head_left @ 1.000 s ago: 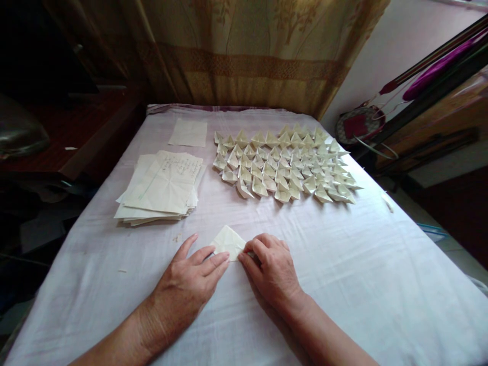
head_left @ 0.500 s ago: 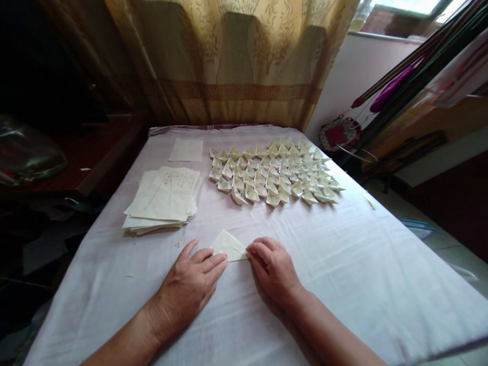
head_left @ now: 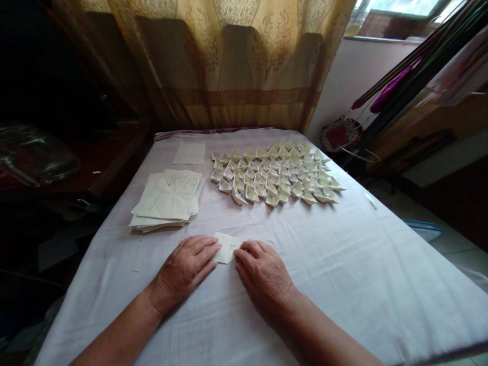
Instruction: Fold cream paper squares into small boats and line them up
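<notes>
A folded piece of off-white paper (head_left: 224, 247) lies on the white cloth between my two hands. My left hand (head_left: 186, 264) rests at its left side, fingers stretched out and laid flat over the edge. Closed at the paper's right side, my right hand (head_left: 263, 267) pinches a folded flap between thumb and fingers. That hand hides part of the right end. Behind my left hand sits a stack of paper sheets (head_left: 168, 195), the top one bearing handwriting and crease lines. Several rows of small folded paper pieces (head_left: 272, 175) with pointed tips stand behind the paper.
One square sheet (head_left: 189, 153) lies beyond the stack. The cloth-covered table (head_left: 343, 284) ends at a gold curtain (head_left: 236, 66). On the left stands a dark red wooden surface (head_left: 114, 157) with a clear plastic item. A small round bag (head_left: 340, 134) hangs past the right edge.
The paper went from a triangle to a shape with its right corner folded inward. My right hand moved left with that corner; my left hand shifted slightly left. The view tilted a little.
</notes>
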### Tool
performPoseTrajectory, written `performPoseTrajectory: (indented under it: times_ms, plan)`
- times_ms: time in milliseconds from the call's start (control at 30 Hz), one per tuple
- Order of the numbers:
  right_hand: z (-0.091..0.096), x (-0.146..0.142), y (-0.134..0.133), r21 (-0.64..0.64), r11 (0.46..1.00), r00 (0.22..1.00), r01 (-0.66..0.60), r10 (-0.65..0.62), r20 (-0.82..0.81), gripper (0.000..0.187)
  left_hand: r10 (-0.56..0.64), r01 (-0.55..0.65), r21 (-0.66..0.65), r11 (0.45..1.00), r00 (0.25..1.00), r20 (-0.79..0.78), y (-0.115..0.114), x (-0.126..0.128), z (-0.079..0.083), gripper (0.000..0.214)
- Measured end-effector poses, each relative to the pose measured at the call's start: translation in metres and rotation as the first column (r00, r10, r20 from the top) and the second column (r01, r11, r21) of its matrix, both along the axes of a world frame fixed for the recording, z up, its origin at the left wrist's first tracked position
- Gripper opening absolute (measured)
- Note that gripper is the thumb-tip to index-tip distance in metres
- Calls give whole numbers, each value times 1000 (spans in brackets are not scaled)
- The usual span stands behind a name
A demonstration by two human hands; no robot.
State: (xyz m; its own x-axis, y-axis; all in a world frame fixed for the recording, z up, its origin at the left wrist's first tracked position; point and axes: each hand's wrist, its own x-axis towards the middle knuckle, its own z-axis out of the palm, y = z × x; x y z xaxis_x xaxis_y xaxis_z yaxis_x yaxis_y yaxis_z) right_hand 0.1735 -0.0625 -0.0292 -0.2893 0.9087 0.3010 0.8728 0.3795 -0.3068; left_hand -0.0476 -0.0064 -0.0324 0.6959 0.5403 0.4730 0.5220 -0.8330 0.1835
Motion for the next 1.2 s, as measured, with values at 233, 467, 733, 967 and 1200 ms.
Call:
performPoseTrajectory:
  times_ms: [233,467,733,967,1200]
  plan:
    - [3,10,9,-37,995,994,-91,88,-66,13,-39,49,108,993,995,-92,-3,4,5,21]
    - [-2,1,2,-17,1000,991,-2,0,-132,27,-40,58,147,987,992,-122,-4,12,4,19]
    - [-8,-10,0,48,996,996,74,-71,-59,11,-51,69,214,974,995,-85,-3,18,5,23]
    - [-12,-4,4,120,992,999,34,-34,1,11,-77,79,33,996,994,-76,0,8,8,26]
    - [-6,-7,2,68,997,999,21,-17,-50,14,-74,96,161,982,987,-143,3,3,13,21]
